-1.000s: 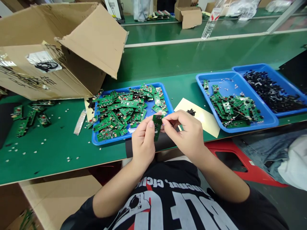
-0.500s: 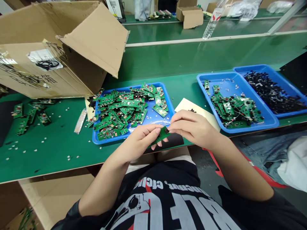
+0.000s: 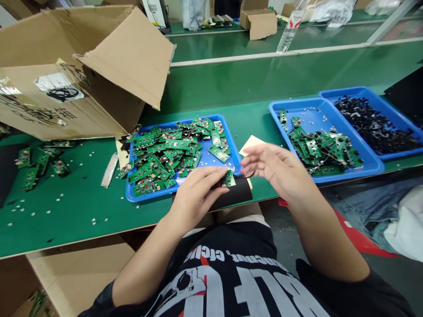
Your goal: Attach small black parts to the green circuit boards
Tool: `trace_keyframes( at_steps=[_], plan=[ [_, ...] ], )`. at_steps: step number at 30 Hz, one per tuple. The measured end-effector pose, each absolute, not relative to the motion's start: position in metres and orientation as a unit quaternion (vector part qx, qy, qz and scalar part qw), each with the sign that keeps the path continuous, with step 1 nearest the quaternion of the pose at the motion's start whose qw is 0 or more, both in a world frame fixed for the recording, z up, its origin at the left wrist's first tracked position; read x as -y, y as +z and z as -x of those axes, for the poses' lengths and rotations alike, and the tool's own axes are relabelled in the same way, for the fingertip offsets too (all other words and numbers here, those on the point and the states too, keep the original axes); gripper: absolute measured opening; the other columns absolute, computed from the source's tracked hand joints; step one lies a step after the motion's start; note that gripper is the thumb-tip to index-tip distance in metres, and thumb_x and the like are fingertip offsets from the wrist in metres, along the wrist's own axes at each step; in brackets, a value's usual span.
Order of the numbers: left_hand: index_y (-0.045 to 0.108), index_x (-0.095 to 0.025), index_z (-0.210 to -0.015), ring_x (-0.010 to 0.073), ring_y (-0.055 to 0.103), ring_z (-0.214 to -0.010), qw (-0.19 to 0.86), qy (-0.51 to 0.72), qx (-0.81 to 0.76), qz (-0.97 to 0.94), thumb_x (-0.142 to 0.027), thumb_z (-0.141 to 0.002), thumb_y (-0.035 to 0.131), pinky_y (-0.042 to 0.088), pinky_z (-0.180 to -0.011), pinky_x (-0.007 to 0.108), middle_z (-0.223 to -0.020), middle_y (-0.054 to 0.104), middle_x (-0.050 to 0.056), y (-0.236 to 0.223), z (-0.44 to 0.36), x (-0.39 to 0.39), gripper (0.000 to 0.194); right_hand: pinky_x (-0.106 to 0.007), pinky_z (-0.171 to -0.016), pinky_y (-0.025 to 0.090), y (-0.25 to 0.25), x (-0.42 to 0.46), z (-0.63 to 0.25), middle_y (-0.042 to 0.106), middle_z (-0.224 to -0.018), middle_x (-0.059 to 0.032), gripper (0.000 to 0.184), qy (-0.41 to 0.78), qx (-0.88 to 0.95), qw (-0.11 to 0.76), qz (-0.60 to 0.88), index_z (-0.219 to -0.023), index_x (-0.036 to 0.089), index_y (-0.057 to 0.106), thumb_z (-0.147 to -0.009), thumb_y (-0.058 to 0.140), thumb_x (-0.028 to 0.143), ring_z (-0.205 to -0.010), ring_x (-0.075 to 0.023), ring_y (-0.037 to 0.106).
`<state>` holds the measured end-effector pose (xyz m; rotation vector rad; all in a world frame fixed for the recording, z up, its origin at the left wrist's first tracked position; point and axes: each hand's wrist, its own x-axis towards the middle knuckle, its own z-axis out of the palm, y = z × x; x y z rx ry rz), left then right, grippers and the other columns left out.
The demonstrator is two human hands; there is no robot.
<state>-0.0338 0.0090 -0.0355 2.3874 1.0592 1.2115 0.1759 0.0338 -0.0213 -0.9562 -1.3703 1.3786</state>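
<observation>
My left hand [image 3: 197,190] is closed on a small green circuit board [image 3: 228,178], pinched between thumb and fingers above the table's front edge. The board's outer end sticks out past my fingertips, and dark and red parts show on it. To its right, my right hand [image 3: 276,168] is apart from the board with fingers loosely stretched, slightly blurred. Something dark shows under its fingertips, too unclear to name. Behind my left hand, a blue tray [image 3: 235,154] holds a heap of similar boards [image 3: 178,144]. A black sheet [image 3: 236,194] lies beneath the held board.
At right, a second blue tray [image 3: 376,168] carries more boards, beside a third tray [image 3: 358,91] of small black parts. A large open cardboard box [image 3: 109,105] stands at left near loose boards [image 3: 41,163]. A plastic bottle [image 3: 291,28] stands on the ledge behind.
My right hand has moved off the board to the right and its fingers have loosened. My left hand has turned over the board, which now shows its component side.
</observation>
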Motion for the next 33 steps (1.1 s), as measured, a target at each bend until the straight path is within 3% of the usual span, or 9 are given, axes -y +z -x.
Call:
trace_keyframes(
  at_steps=[2,4,10,17,27,33],
  plan=[
    [0.057,-0.020,-0.121,0.0171,0.066,-0.093,0.059,0.441,-0.344,-0.827,-0.015,-0.080,0.067,0.054,-0.080,0.029,-0.104,0.070,0.008,-0.038,0.033,-0.008,0.042,-0.026,-0.053,0.057,-0.023,-0.026,-0.170,0.070,-0.069,-0.0044,0.034,0.658,0.516,0.401,0.374,-0.092,0.017,0.063,-0.088,0.054,0.050,-0.058,-0.0148,0.068],
    [0.057,-0.020,-0.120,0.0166,0.066,-0.091,0.014,0.458,-0.325,-0.827,-0.012,-0.079,0.068,0.054,-0.077,0.027,-0.103,0.070,0.008,-0.038,0.032,-0.008,0.043,-0.025,-0.055,0.057,-0.022,-0.018,-0.164,0.069,-0.065,-0.0016,0.026,0.705,0.491,0.367,0.357,-0.092,0.016,0.062,-0.085,0.062,0.042,-0.057,-0.0133,0.068],
    [0.060,-0.023,-0.112,0.0156,0.067,-0.081,-0.058,0.497,-0.324,-0.803,-0.006,-0.074,0.071,0.055,-0.068,0.025,-0.093,0.070,0.004,-0.033,0.030,-0.010,0.043,-0.022,-0.063,0.057,-0.019,-0.009,-0.158,0.067,-0.065,0.0033,0.013,0.716,0.462,0.404,0.332,-0.092,0.017,0.063,-0.079,0.066,0.021,-0.062,-0.0090,0.067],
    [0.061,-0.016,-0.107,0.0148,0.066,-0.080,-0.094,0.529,-0.306,-0.786,-0.005,-0.071,0.073,0.055,-0.067,0.025,-0.092,0.068,0.005,-0.036,0.030,-0.011,0.039,-0.019,-0.056,0.054,-0.018,-0.011,-0.155,0.065,-0.060,0.0031,0.008,0.695,0.459,0.418,0.363,-0.077,0.017,0.067,-0.072,0.072,0.019,-0.055,-0.0075,0.062],
    [0.057,-0.022,-0.112,0.0158,0.064,-0.086,0.023,0.556,-0.343,-0.757,-0.015,-0.074,0.075,0.055,-0.072,0.028,-0.095,0.064,0.004,-0.046,0.027,-0.006,0.043,-0.017,-0.052,0.048,-0.020,-0.015,-0.149,0.063,-0.056,0.0047,0.007,0.724,0.449,0.408,0.328,-0.069,0.017,0.063,-0.071,0.070,0.016,-0.050,-0.0055,0.058],
    [0.059,-0.024,-0.114,0.0147,0.062,-0.091,0.258,0.587,-0.303,-0.705,-0.014,-0.074,0.073,0.057,-0.075,0.028,-0.098,0.061,0.004,-0.052,0.023,-0.004,0.044,-0.017,-0.051,0.046,-0.015,-0.014,-0.146,0.063,-0.061,0.0039,0.008,0.671,0.499,0.420,0.352,-0.068,0.017,0.061,-0.070,0.069,0.016,-0.053,-0.0055,0.056]
  ],
)
